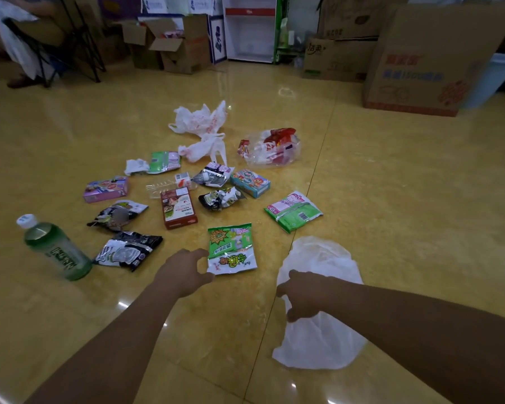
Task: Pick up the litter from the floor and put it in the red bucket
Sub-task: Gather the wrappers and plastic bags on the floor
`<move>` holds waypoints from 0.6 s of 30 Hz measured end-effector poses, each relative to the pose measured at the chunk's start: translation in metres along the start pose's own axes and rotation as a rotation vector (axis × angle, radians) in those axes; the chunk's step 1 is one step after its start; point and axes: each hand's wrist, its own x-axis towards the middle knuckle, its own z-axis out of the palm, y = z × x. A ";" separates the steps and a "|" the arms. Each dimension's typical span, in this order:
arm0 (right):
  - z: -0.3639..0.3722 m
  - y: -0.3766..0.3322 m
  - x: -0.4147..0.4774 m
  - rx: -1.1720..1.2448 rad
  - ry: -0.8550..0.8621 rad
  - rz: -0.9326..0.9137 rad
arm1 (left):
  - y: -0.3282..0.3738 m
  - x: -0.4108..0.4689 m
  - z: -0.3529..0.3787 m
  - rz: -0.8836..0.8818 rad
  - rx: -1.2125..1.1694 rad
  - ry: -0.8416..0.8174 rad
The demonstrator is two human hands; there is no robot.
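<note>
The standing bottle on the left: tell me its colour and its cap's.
Green bottle, white cap; the head view shows it.

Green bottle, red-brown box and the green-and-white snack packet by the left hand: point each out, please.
Green bottle (pixel 59 252), head view, on its label.
Red-brown box (pixel 178 207), head view, middle of its top face.
Green-and-white snack packet (pixel 231 248), head view, centre of the wrapper.

A single wide-angle head camera looked forward and steeply down from above at the glossy yellow floor (pixel 391 199); both forearms entered from the bottom edge, close to the lens; the scattered litter (pixel 204 185) lay at mid-distance in the centre; cardboard boxes (pixel 420 59) stood far off along the curved top edge.
</note>
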 end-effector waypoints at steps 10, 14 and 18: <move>0.016 0.020 -0.006 0.033 -0.139 0.063 | 0.008 0.035 0.045 0.049 0.197 -0.200; 0.022 0.019 0.000 0.018 -0.150 0.086 | 0.008 0.036 0.058 0.071 0.248 -0.261; 0.025 0.018 0.002 0.030 -0.159 0.100 | 0.008 0.034 0.065 0.114 0.208 -0.235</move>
